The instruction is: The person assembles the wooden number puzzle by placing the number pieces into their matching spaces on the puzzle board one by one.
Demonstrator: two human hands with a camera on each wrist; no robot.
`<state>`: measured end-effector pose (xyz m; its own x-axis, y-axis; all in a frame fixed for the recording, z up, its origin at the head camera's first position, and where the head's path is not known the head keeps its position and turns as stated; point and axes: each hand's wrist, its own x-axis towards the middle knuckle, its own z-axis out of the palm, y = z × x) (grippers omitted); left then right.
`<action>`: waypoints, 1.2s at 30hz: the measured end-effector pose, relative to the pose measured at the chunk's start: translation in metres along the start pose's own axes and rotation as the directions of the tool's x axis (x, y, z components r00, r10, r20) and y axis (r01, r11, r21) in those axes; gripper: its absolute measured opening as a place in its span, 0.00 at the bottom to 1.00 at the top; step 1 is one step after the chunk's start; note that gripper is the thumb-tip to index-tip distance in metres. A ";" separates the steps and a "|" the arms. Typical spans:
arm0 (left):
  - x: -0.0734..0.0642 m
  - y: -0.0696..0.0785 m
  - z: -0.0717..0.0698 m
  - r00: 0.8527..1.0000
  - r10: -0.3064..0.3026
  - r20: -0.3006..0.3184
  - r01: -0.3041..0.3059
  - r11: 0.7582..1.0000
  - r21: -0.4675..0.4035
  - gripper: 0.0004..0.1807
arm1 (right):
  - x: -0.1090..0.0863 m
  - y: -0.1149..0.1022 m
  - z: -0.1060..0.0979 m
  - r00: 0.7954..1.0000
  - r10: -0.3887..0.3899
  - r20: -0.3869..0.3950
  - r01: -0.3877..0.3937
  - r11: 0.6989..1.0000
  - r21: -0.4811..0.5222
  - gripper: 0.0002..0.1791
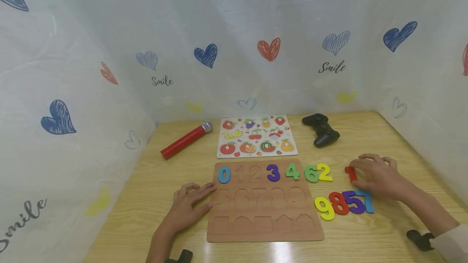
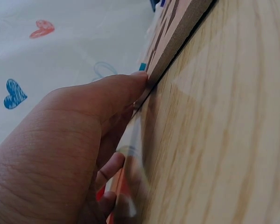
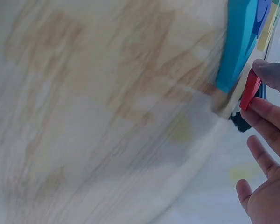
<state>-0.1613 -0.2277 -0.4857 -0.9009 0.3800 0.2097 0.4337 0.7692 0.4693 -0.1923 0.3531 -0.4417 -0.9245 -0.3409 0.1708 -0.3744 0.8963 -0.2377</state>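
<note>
My right hand [image 1: 382, 178] pinches a red number 1 [image 1: 352, 173] between thumb and fingers, right of the loose numbers. In the right wrist view, the red piece [image 3: 251, 87] is seen edge-on between thumb and fingertips. My left hand [image 1: 187, 209] touches the left edge of a wooden number board [image 1: 265, 237] with thumb and index finger. Seated in the board's top row are a blue 0 [image 1: 219, 175], a purple 3 [image 1: 276, 173] and a green 4 [image 1: 293, 174]. The recesses for 1 and 2 between them are bare.
A green 6 [image 1: 307, 177] overlaps the board's right edge beside a yellow 2 [image 1: 325, 175]. Below lie a yellow 9 [image 1: 329, 213], red 8 [image 1: 340, 208], purple 5 [image 1: 356, 207] and blue 7 [image 1: 369, 207]. Behind are a red microphone [image 1: 184, 141], fruit puzzle [image 1: 244, 154] and black game controller [image 1: 325, 136].
</note>
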 end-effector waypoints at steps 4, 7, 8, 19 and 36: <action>-0.001 0.001 -0.001 1.000 -0.002 -0.010 0.002 1.000 -0.026 0.26 | 0.001 -0.005 -0.003 0.999 -0.034 -0.029 0.034 0.999 0.012 0.29; -0.002 0.002 0.000 1.000 -0.005 -0.019 0.004 0.999 -0.044 0.25 | 0.003 -0.009 -0.004 0.998 -0.039 -0.039 0.040 0.999 0.008 0.28; -0.002 0.001 0.000 1.000 -0.005 -0.021 0.004 0.999 -0.048 0.25 | 0.003 -0.010 -0.004 0.998 -0.039 -0.040 0.039 0.999 0.003 0.28; -0.001 0.001 -0.001 1.000 0.001 -0.004 -0.001 0.999 -0.033 0.25 | 0.009 -0.027 -0.006 0.995 -0.074 -0.071 0.072 0.997 -0.025 0.28; 0.000 0.003 -0.004 1.000 -0.014 0.021 0.015 0.999 -0.044 0.25 | 0.016 -0.049 -0.009 0.991 -0.120 -0.061 0.120 0.993 -0.012 0.26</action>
<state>-0.1597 -0.2273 -0.4813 -0.9062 0.3801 0.1853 0.4194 0.7514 0.5094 -0.1878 0.3062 -0.4184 -0.8666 -0.4284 0.2557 -0.4815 0.8524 -0.2039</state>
